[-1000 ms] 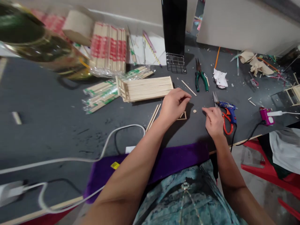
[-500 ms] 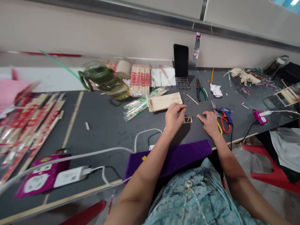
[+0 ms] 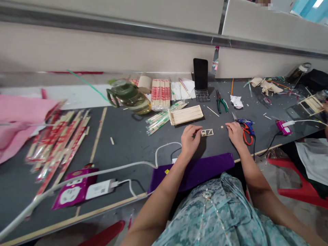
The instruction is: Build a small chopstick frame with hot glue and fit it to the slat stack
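Observation:
A small rectangular frame of thin wooden sticks [image 3: 210, 130] lies flat on the dark table, with a crossbar, a tiny round piece in its left part and a slanted stick in its right part. At its left end is my left hand [image 3: 190, 139], fingers bent loosely, the index finger and thumb pointing at the frame. Nothing shows between them. Right of the frame lies a tiny pale wooden piece [image 3: 222, 127]. My right hand [image 3: 235, 134] rests just beyond that piece, fingers forward and seemingly holding nothing. Scissors with orange handles [image 3: 248, 135] lie partly behind this hand.
A bamboo-stick tray [image 3: 186, 115], green-handled pliers [image 3: 219, 102] and a phone on a wire stand [image 3: 200, 73] are farther back. A blue glue gun [image 3: 243, 121] lies right. Left are a glass jug [image 3: 130, 97], packaged chopsticks [image 3: 64, 140] and a white cable [image 3: 107, 171].
My left hand has drawn back slightly left, uncovering more of the little frame. My right hand has shifted right, and the tiny wooden piece now shows beside its fingertips. The camera view has shifted.

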Available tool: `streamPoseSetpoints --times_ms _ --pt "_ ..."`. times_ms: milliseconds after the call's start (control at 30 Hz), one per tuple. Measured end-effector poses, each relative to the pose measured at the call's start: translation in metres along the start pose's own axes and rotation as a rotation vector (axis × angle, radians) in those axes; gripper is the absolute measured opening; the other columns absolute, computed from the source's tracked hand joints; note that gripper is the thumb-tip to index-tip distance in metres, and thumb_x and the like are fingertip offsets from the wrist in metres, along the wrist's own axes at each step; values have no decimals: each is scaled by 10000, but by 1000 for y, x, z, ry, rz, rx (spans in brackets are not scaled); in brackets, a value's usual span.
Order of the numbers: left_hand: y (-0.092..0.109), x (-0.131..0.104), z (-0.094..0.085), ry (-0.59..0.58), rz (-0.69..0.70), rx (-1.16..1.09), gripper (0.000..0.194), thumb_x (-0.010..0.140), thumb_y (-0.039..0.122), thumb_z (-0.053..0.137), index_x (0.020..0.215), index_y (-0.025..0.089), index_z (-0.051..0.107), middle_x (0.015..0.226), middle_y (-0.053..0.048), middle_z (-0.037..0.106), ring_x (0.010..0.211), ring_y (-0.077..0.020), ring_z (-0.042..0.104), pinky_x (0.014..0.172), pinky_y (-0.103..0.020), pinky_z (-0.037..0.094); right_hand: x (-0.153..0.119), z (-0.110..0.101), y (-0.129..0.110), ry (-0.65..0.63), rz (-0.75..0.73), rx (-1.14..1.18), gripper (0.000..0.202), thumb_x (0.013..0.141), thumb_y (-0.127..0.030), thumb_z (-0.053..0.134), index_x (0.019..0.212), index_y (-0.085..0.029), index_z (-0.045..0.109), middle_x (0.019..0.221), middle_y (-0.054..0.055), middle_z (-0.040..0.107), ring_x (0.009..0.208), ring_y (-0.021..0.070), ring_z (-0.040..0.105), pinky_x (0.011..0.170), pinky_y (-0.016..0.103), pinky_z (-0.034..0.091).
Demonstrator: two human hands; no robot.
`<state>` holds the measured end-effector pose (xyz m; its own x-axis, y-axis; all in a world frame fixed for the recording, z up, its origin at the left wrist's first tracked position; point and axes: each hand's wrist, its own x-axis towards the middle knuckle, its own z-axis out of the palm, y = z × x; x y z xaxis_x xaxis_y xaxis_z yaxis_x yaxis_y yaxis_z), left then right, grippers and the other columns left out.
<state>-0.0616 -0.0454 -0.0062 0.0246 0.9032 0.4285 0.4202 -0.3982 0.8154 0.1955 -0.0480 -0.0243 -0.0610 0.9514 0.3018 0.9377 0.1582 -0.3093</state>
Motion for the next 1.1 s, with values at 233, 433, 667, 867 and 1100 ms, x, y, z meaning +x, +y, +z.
streamPoseSetpoints --times_ms 233,433,667,867,1100 --pt "-6 0 2 -8 -67 -96 177 930 272 584 924 196 743 861 -46 706 823 -176 626 748 -298 484 17 -4 -2 -118 -52 -7 260 991 -211 550 1124 -199 773 1028 115 699 987 262 549 880 365 447" --pt "-5 8 -1 -21 -188 -181 176 893 300 616 926 200 758 875 -36 709 800 -166 618 774 -293 473 28 -1 -4 -232 -102 32 233 965 -187 606 1104 -204 791 990 111 696 960 253 538 833 359 442" --pt "-12 15 2 16 -445 -349 229 829 369 678 940 181 749 883 -35 720 804 -162 624 733 -264 455 28 -2 -6 -218 -61 194 140 933 -163 654 968 -191 786 920 96 706 932 245 580 849 368 465" --pt "0 24 5 -85 -673 -642 368 742 460 778 957 161 757 795 -24 709 645 -117 565 646 -248 449 30 -19 -45 -127 -69 434 130 975 -257 635 1052 -247 739 962 30 712 947 183 641 855 316 517" --pt "24 31 2 -294 -841 -951 525 649 563 882 930 130 785 799 -68 734 690 -131 646 686 -261 539 34 -31 -79 17 -67 837 100 929 -285 703 1003 -288 771 931 19 716 922 185 640 832 335 512"
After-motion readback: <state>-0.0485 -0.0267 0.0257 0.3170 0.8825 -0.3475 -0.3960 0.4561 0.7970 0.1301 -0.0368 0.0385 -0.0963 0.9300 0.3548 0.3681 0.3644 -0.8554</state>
